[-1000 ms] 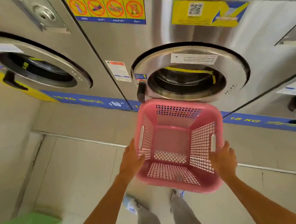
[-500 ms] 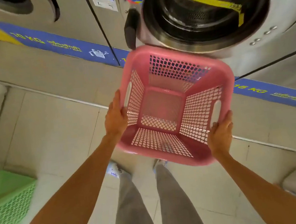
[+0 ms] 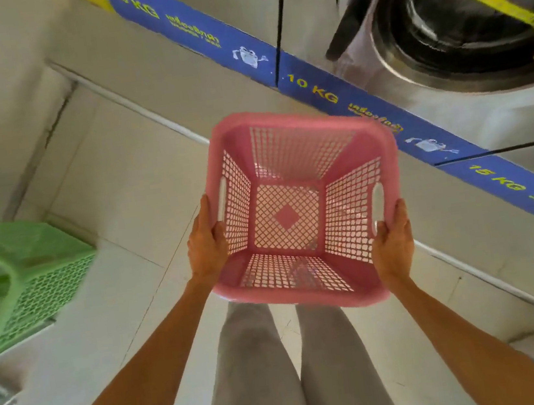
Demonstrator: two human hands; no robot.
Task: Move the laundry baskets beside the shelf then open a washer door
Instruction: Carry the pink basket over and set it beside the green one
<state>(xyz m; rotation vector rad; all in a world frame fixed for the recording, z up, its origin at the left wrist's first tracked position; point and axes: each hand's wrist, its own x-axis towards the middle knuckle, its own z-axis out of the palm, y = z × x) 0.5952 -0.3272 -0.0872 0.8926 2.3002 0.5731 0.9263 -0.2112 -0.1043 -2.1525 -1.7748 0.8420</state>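
I hold an empty pink laundry basket (image 3: 291,168) in the air in front of my legs. My left hand (image 3: 206,244) grips its left side by the handle slot, and my right hand (image 3: 393,247) grips its right side. A green laundry basket (image 3: 32,263) stands on the floor at the left edge. A steel washer with a round door (image 3: 459,24) marked by a yellow strip fills the upper right; the door looks shut, with its black handle (image 3: 347,25) on the left side.
The washers stand on a raised beige plinth with blue labels reading 10 KG (image 3: 311,86) and 15 KG. A beige wall closes off the left side. The tiled floor lies below, and my grey trouser legs (image 3: 256,366) are under the basket.
My view has tilted down and turned left. The pink basket has come lower and away from the washer door, and the green basket now shows larger at the left.
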